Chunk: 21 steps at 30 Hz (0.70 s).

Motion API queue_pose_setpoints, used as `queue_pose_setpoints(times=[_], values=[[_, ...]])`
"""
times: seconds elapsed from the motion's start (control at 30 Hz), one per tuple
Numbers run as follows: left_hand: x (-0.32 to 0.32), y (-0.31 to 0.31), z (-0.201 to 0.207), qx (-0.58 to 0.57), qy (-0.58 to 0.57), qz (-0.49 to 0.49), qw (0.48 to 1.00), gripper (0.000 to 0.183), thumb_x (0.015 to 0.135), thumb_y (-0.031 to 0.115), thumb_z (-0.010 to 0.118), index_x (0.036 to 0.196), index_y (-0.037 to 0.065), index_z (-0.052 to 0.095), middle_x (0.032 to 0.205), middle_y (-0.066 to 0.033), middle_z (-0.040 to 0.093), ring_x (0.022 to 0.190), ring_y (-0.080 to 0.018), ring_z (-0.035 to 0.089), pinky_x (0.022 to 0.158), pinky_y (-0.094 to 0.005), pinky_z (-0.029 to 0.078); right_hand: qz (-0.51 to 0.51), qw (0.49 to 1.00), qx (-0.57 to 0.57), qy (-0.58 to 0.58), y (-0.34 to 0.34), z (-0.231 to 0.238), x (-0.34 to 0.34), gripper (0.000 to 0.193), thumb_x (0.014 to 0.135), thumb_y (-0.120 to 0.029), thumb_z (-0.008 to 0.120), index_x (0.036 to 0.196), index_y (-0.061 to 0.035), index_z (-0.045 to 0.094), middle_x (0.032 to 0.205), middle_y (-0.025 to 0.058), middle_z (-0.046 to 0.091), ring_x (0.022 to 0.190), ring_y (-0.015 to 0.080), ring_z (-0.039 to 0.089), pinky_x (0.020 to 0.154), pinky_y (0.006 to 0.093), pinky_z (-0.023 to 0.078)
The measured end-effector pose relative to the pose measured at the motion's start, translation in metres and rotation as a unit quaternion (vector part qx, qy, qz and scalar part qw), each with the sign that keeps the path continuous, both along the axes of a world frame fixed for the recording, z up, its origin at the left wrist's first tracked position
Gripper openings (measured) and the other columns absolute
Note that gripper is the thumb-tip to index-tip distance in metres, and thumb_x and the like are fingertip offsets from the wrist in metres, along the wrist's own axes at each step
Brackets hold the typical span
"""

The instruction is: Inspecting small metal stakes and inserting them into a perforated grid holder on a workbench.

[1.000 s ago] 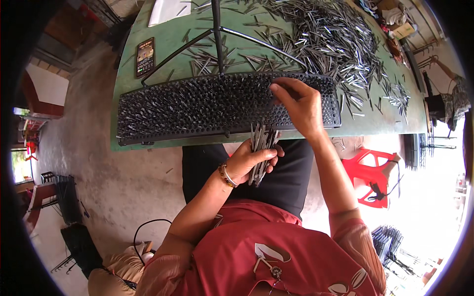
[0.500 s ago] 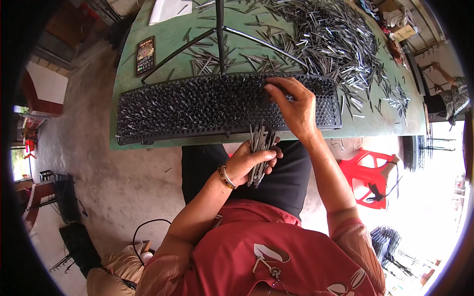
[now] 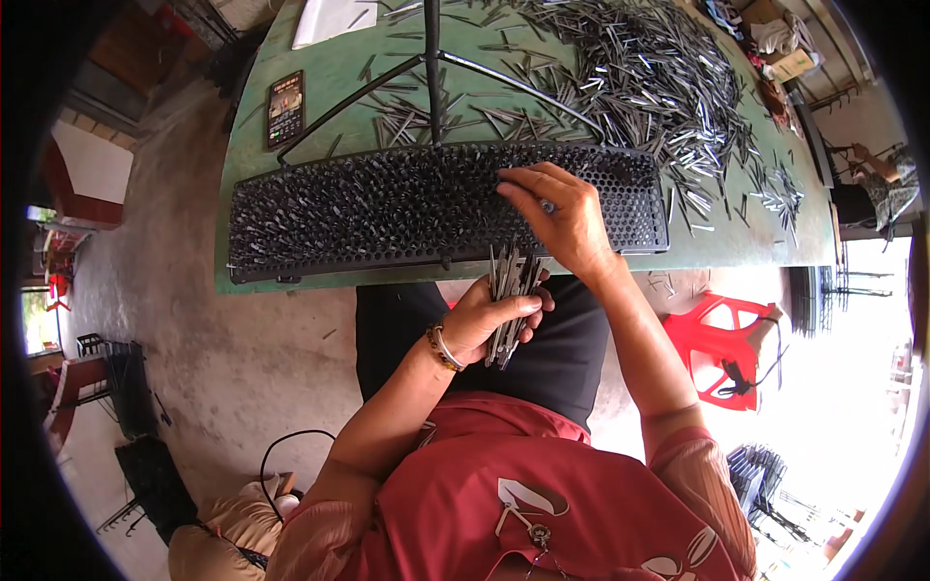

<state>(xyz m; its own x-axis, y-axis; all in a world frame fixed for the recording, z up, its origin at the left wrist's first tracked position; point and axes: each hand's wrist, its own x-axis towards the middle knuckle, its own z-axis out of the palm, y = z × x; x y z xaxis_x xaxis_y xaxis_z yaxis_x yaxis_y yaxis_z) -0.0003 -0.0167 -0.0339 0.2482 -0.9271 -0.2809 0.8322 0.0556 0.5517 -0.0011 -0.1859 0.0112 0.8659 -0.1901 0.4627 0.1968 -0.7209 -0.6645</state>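
A long black perforated rack [image 3: 358,208] lies along the near edge of the green table. Thin dark pieces stand close together in most of its holes, while open holes show toward its right end. My left hand [image 3: 477,318] is closed round a bundle of thin dark metal strips [image 3: 511,271], upright just in front of the rack's near edge. Over the right half of the rack is my right hand [image 3: 572,215], thumb and fingers brought together close to the standing pieces. Whatever those fingertips hold is too small or hidden to make out.
A big heap of loose strips [image 3: 659,92] covers the far right of the green table [image 3: 247,194]. Black metal legs [image 3: 433,87] rise behind the rack. A phone [image 3: 286,111] and white paper [image 3: 329,21] lie far left. A red stool [image 3: 722,349] stands right; another person's arm [image 3: 877,163] shows beyond.
My right hand has shifted slightly left and nearer to me over the rack, its fingers still together. My left hand holds the bundle in the same place.
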Motion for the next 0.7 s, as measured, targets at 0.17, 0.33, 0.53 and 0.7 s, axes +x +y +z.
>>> queue_pose_setpoints(times=[0.17,0.33,0.53,0.7], values=[[0.0,0.001,0.001,0.011,-0.001,0.001,1.0,0.037,0.086,0.009,0.062,0.119,0.004,0.047,0.093,-0.0069,0.061,0.075,-0.009,0.058,0.06,-0.0233,0.05,0.002,0.999,0.038,0.033,-0.002,0.001,0.0,0.016,0.083,-0.005,0.065,0.099,0.0005,0.066,0.083,0.0103,0.065,0.069,0.0181,0.064,0.06,0.0275,0.05],[0.0,0.0,0.002,0.014,0.006,0.005,1.0,0.038,0.085,0.009,0.062,0.12,0.003,0.049,0.093,-0.0077,0.062,0.075,-0.0093,0.058,0.059,-0.0235,0.05,-0.019,0.998,0.052,0.025,-0.003,-0.002,-0.001,0.017,0.082,-0.007,0.065,0.097,0.0005,0.066,0.084,0.0131,0.064,0.072,0.0286,0.064,0.062,0.033,0.051],[0.0,0.001,0.003,0.018,-0.007,-0.002,1.0,0.041,0.086,0.012,0.064,0.122,0.004,0.047,0.094,-0.0059,0.062,0.078,-0.0097,0.059,0.06,-0.0229,0.05,-0.026,0.998,0.057,0.015,-0.005,-0.009,-0.001,0.015,0.083,-0.003,0.065,0.097,0.0025,0.066,0.083,0.0106,0.064,0.066,0.0149,0.065,0.058,0.0246,0.051],[0.0,0.001,0.002,0.009,-0.029,-0.01,0.999,0.043,0.085,0.012,0.066,0.123,0.004,0.048,0.094,-0.0052,0.062,0.076,-0.0093,0.059,0.058,-0.0224,0.05,-0.025,0.998,-0.05,0.012,-0.005,-0.012,-0.006,0.017,0.082,-0.006,0.067,0.098,0.0004,0.067,0.088,0.0102,0.061,0.074,0.0192,0.062,0.062,0.0285,0.05]])
